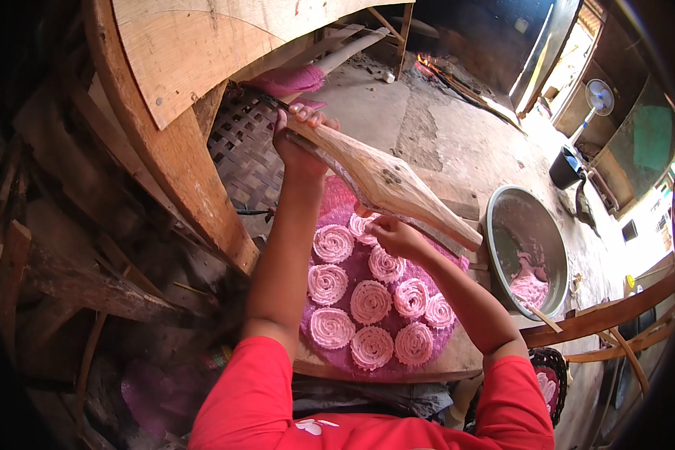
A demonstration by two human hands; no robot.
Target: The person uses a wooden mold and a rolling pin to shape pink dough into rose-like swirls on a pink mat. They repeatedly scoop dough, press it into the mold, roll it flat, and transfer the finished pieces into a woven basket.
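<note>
My left hand (304, 142) is closed round the far left end of a long, carved wooden lever (386, 180), which slants across in front of me. Under the lever, my right hand (397, 235) is closed with its fingers at a pink swirl (362, 227) partly hidden behind it. Whatever those fingers hold cannot be made out. Several round, coiled pink dough swirls, one of them a front swirl (371, 346), lie on a purple-pink mesh sheet (356, 367). The sheet rests on a wooden board (457, 358).
A large grey basin (490, 240) with pink dough (530, 285) stands at right. Wooden framing (202, 165) rises close on my left, beside a woven panel (240, 150). A fire (426, 64) burns at the back. A dark basket (556, 367) sits by my right elbow.
</note>
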